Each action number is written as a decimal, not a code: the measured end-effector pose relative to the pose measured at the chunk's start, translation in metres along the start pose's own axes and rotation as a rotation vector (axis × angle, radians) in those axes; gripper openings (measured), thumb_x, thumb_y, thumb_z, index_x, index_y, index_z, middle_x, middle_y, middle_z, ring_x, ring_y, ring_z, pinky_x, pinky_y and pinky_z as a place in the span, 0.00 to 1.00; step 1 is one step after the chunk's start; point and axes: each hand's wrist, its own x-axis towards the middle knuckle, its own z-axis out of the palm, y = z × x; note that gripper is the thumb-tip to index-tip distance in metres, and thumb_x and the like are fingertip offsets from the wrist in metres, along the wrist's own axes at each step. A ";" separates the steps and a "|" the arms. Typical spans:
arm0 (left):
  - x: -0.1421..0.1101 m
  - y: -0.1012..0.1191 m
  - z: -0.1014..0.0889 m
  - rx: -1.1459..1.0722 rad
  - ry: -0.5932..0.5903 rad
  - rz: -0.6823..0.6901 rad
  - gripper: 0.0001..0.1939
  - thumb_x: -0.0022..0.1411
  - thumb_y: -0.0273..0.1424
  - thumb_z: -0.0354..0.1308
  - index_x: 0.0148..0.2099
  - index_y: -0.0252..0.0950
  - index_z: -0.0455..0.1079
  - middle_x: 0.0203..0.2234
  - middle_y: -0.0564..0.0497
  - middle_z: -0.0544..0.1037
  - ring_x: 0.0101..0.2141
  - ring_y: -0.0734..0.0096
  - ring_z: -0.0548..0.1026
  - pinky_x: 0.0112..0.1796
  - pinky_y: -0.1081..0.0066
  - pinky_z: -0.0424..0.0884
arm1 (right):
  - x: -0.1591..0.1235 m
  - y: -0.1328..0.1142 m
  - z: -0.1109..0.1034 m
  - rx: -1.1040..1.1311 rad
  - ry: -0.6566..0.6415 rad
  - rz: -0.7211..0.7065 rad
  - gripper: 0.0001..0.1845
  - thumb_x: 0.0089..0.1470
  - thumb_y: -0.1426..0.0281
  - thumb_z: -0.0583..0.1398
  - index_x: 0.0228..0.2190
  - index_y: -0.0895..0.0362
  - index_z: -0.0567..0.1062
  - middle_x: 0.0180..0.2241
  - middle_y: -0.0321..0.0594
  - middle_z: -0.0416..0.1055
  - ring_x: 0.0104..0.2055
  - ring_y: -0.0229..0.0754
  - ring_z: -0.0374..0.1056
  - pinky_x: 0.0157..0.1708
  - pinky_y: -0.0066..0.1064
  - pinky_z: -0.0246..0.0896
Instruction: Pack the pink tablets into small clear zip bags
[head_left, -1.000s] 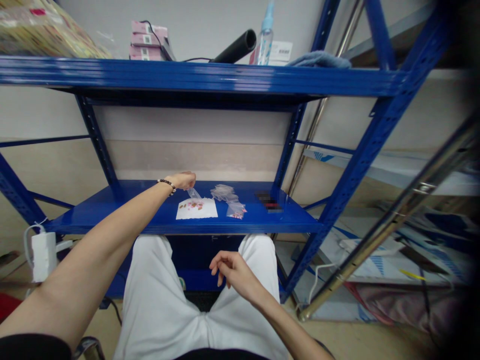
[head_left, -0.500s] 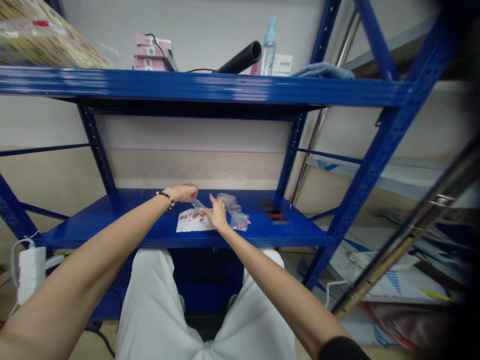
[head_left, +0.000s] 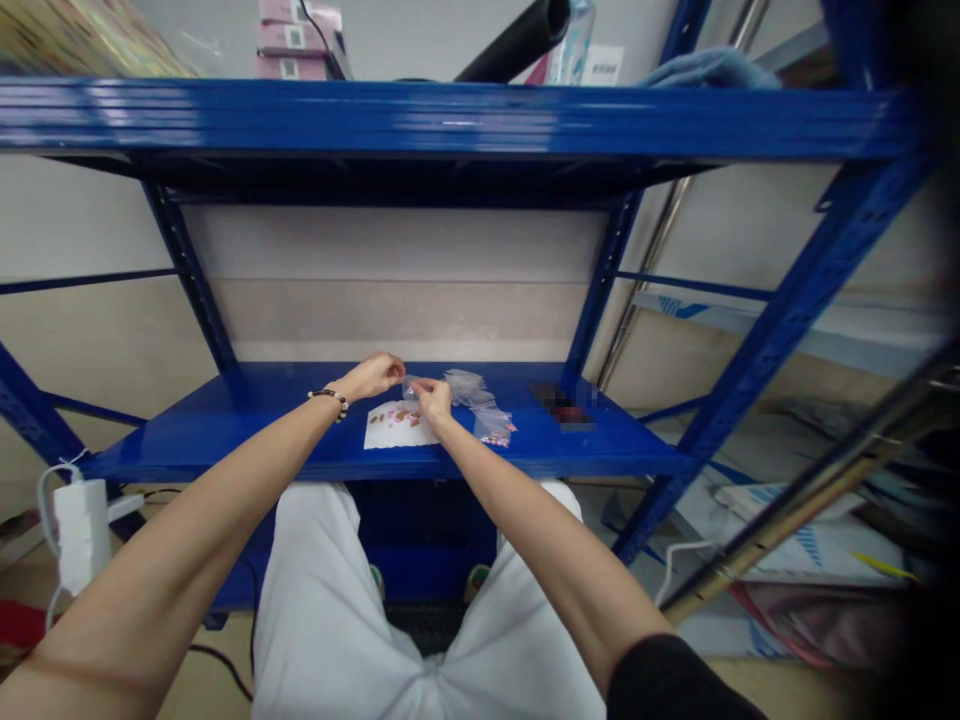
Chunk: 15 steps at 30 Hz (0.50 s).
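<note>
Between my hands is a small clear plastic bag (head_left: 410,389), held above the blue shelf (head_left: 300,440). My left hand (head_left: 376,374), with a beaded bracelet (head_left: 330,399) at the wrist, is closed on the bag's left side. My right hand (head_left: 433,401) pinches the bag from the right. Just below lies a white sheet of paper (head_left: 382,436) with several small pink and brown pieces (head_left: 401,416) on it. Right of my right hand, more clear bags (head_left: 466,387) lie in a pile. A bag with small pink-red pieces (head_left: 495,428) sits nearer the front edge.
A blurred dark and red item (head_left: 562,405) lies on the shelf's right side. The upper shelf (head_left: 375,115) crosses above my hands, carrying pink boxes (head_left: 296,45), a black tube (head_left: 517,42) and a blue cloth (head_left: 709,70). A white power strip (head_left: 82,535) hangs at left.
My hands have come closer together, and my right hand now pinches the small bag. My view has shifted, so the upper shelf sits higher in the picture.
</note>
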 end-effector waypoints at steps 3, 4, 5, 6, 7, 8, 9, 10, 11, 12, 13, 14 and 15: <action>-0.002 0.004 0.002 -0.006 0.020 -0.022 0.09 0.59 0.30 0.55 0.39 0.33 0.75 0.31 0.46 0.80 0.32 0.66 0.76 0.34 0.72 0.67 | 0.000 0.001 -0.003 0.118 0.037 0.063 0.06 0.49 0.69 0.64 0.30 0.59 0.79 0.32 0.44 0.79 0.39 0.47 0.75 0.44 0.38 0.69; -0.003 0.006 0.002 -0.002 0.038 -0.032 0.09 0.59 0.29 0.55 0.39 0.33 0.75 0.31 0.45 0.80 0.32 0.65 0.76 0.35 0.71 0.67 | 0.001 0.000 -0.005 0.156 0.041 0.076 0.05 0.48 0.70 0.65 0.29 0.59 0.79 0.31 0.42 0.79 0.38 0.46 0.75 0.43 0.36 0.69; -0.004 0.008 0.002 0.005 0.061 -0.045 0.09 0.60 0.29 0.55 0.40 0.33 0.75 0.32 0.45 0.80 0.33 0.64 0.76 0.35 0.71 0.67 | 0.003 -0.002 -0.008 0.193 0.046 0.088 0.05 0.47 0.70 0.66 0.28 0.59 0.79 0.31 0.41 0.79 0.38 0.45 0.75 0.43 0.35 0.69; -0.006 0.010 0.001 0.011 0.087 -0.057 0.10 0.60 0.29 0.54 0.41 0.34 0.75 0.32 0.44 0.80 0.34 0.62 0.76 0.36 0.70 0.66 | 0.007 -0.004 -0.013 0.227 0.055 0.100 0.05 0.47 0.70 0.66 0.28 0.59 0.79 0.30 0.41 0.79 0.37 0.44 0.75 0.42 0.33 0.69; -0.008 0.012 0.000 0.019 0.113 -0.070 0.12 0.61 0.29 0.53 0.43 0.34 0.75 0.33 0.44 0.80 0.35 0.61 0.76 0.36 0.68 0.66 | 0.011 -0.006 -0.019 0.258 0.067 0.115 0.05 0.47 0.70 0.66 0.28 0.59 0.79 0.30 0.40 0.79 0.36 0.43 0.75 0.40 0.32 0.69; -0.011 0.016 -0.001 0.025 0.143 -0.084 0.13 0.62 0.29 0.52 0.45 0.34 0.74 0.34 0.43 0.80 0.37 0.59 0.76 0.37 0.67 0.66 | 0.016 -0.009 -0.026 0.286 0.082 0.132 0.05 0.47 0.70 0.66 0.28 0.59 0.79 0.29 0.40 0.78 0.35 0.42 0.74 0.39 0.31 0.69; -0.014 0.020 -0.001 0.025 0.180 -0.099 0.14 0.63 0.29 0.51 0.47 0.34 0.74 0.35 0.43 0.79 0.37 0.59 0.75 0.38 0.66 0.66 | 0.022 -0.012 -0.035 0.310 0.102 0.152 0.05 0.49 0.70 0.65 0.29 0.59 0.78 0.28 0.40 0.78 0.34 0.41 0.74 0.37 0.30 0.70; -0.018 0.026 0.001 0.013 0.223 -0.117 0.15 0.63 0.29 0.50 0.48 0.35 0.74 0.35 0.43 0.79 0.38 0.58 0.75 0.39 0.66 0.66 | 0.028 -0.016 -0.044 0.332 0.122 0.175 0.05 0.51 0.70 0.64 0.30 0.60 0.78 0.28 0.39 0.78 0.32 0.39 0.74 0.34 0.28 0.70; -0.024 0.033 0.004 -0.015 0.269 -0.139 0.15 0.64 0.28 0.49 0.48 0.35 0.73 0.34 0.44 0.79 0.38 0.59 0.75 0.40 0.66 0.66 | 0.034 -0.019 -0.055 0.351 0.144 0.199 0.05 0.53 0.70 0.62 0.32 0.60 0.78 0.27 0.39 0.77 0.31 0.38 0.73 0.32 0.27 0.69; -0.029 0.042 0.009 -0.056 0.316 -0.163 0.15 0.64 0.28 0.49 0.48 0.36 0.73 0.34 0.45 0.79 0.37 0.60 0.75 0.40 0.66 0.66 | 0.039 -0.021 -0.065 0.366 0.164 0.225 0.06 0.55 0.71 0.61 0.34 0.60 0.77 0.27 0.38 0.76 0.30 0.37 0.73 0.31 0.26 0.69; -0.036 0.054 0.016 -0.108 0.359 -0.186 0.15 0.63 0.26 0.49 0.48 0.36 0.73 0.34 0.46 0.79 0.37 0.62 0.75 0.41 0.66 0.67 | 0.044 -0.022 -0.075 0.378 0.183 0.254 0.06 0.57 0.72 0.59 0.35 0.60 0.76 0.27 0.38 0.76 0.28 0.35 0.72 0.29 0.24 0.68; -0.043 0.067 0.026 -0.165 0.387 -0.204 0.15 0.64 0.25 0.48 0.47 0.36 0.72 0.33 0.47 0.79 0.36 0.63 0.75 0.41 0.67 0.67 | 0.048 -0.023 -0.084 0.385 0.199 0.285 0.07 0.59 0.72 0.57 0.37 0.60 0.75 0.27 0.38 0.75 0.27 0.35 0.72 0.27 0.24 0.68; -0.051 0.081 0.038 -0.208 0.417 -0.208 0.15 0.64 0.24 0.47 0.47 0.36 0.72 0.34 0.47 0.79 0.36 0.64 0.75 0.41 0.67 0.67 | 0.051 -0.023 -0.091 0.387 0.213 0.319 0.09 0.61 0.72 0.55 0.40 0.61 0.74 0.27 0.38 0.75 0.26 0.35 0.71 0.26 0.24 0.68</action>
